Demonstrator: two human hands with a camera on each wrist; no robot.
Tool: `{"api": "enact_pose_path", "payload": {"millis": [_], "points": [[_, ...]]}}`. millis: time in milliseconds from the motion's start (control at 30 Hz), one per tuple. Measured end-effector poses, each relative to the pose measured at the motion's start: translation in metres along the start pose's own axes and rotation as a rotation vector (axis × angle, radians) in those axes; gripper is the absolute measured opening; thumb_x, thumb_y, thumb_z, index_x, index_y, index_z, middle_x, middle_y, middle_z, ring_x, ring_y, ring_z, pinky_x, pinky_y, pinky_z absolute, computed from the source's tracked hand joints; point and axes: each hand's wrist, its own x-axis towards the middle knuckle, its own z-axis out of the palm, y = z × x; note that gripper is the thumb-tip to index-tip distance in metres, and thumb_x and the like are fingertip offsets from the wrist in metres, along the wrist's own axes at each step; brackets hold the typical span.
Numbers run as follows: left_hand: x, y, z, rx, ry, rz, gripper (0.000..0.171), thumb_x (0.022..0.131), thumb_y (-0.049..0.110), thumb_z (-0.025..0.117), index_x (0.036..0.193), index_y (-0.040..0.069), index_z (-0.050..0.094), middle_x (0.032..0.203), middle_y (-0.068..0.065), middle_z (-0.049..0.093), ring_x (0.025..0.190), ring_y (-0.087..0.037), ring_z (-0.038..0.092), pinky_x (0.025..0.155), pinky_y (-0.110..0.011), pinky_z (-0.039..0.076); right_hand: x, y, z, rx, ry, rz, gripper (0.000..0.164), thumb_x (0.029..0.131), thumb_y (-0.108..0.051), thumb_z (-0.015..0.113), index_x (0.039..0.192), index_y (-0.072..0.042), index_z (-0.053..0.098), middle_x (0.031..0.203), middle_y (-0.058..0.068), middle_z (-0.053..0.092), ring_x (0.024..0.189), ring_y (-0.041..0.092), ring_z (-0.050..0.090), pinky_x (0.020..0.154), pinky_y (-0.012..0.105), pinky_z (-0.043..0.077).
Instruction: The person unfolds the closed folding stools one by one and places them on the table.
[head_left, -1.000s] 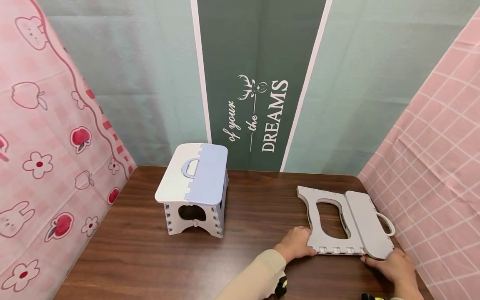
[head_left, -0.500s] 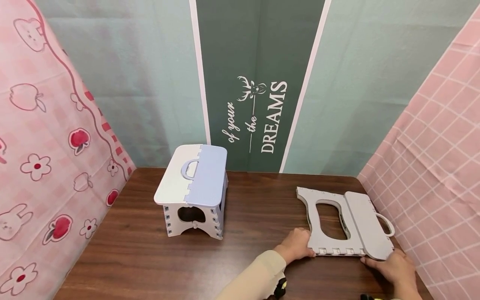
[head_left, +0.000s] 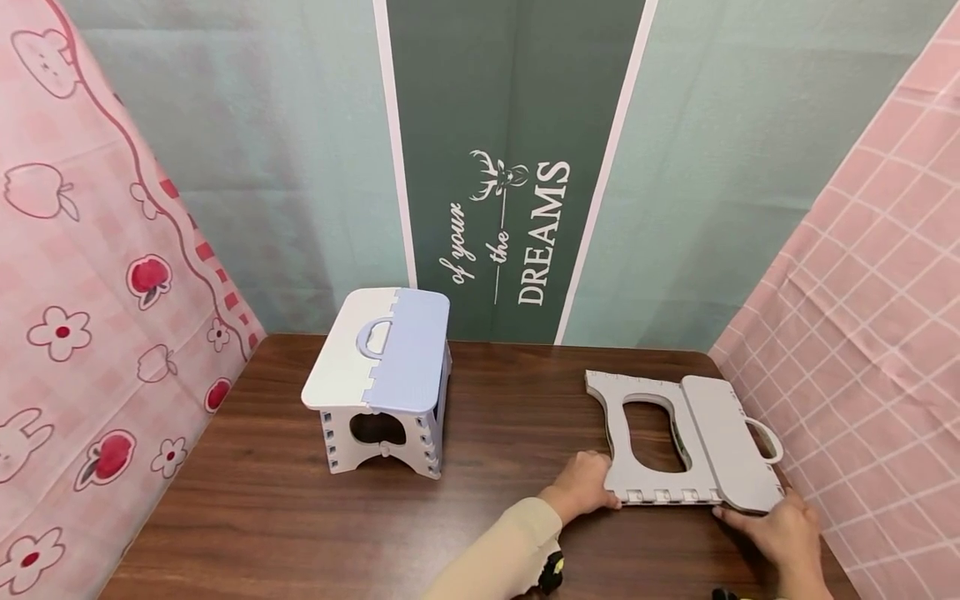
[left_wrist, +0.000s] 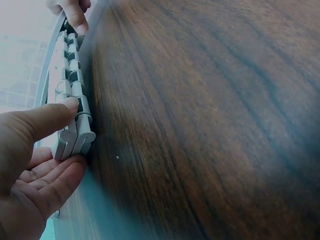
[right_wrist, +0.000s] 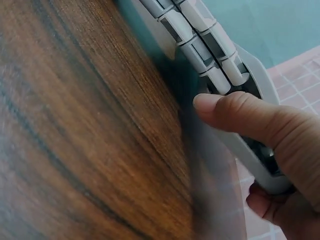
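A grey-white folding stool lies folded flat at the right of the table, its legs pointing left and its carry handle to the right. My left hand grips the near corner at the leg end. In the left wrist view, my thumb presses the hinged edge and the fingers curl round the end. My right hand holds the near corner at the seat end. The right wrist view shows that thumb along the edge beside the hinges, other fingers partly hidden behind the stool.
A second folding stool, white and lilac, stands unfolded at the left on the brown wooden table. A green curtain hangs behind the table. Pink cloths hang along the left and right sides, the right one close to the handle.
The whole head view has shifted slightly. Both hands keep their grip at the same corners, and the two stools keep their places on the table.
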Motion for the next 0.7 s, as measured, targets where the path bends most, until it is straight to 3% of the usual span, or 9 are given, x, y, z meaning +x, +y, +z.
{"api": "enact_pose_path", "payload": {"millis": [200, 367, 700], "points": [[0.002, -0.002, -0.003, -0.015, 0.039, -0.037, 0.039, 0.063, 0.039, 0.085, 0.091, 0.017, 0.068, 0.079, 0.006, 0.054, 0.079, -0.008, 0.058, 0.069, -0.017, 0.045, 0.001, -0.007, 0.001, 0.099, 0.079, 0.033, 0.108, 0.05, -0.023, 0.089, 0.124, 0.024, 0.025, 0.106, 0.046, 0.031, 0.1, 0.059, 0.031, 0.083, 0.063, 0.03], [0.004, -0.005, -0.003, -0.054, 0.065, -0.061, 0.041, 0.06, 0.036, 0.087, 0.092, 0.017, 0.069, 0.077, 0.006, 0.051, 0.075, -0.009, 0.057, 0.067, -0.017, 0.045, 0.003, -0.016, 0.0, 0.142, 0.133, 0.012, 0.108, 0.05, -0.016, 0.088, 0.129, 0.022, 0.023, 0.112, 0.043, 0.03, 0.107, 0.055, 0.027, 0.085, 0.061, 0.028], [0.006, -0.004, -0.001, -0.069, 0.018, -0.097, 0.038, 0.062, 0.034, 0.086, 0.089, 0.017, 0.066, 0.078, 0.006, 0.054, 0.077, -0.009, 0.057, 0.067, -0.018, 0.044, 0.003, -0.025, -0.006, 0.211, 0.146, 0.057, 0.112, 0.055, -0.013, 0.086, 0.136, 0.017, 0.014, 0.121, 0.045, 0.023, 0.108, 0.056, 0.026, 0.086, 0.062, 0.028]]}}
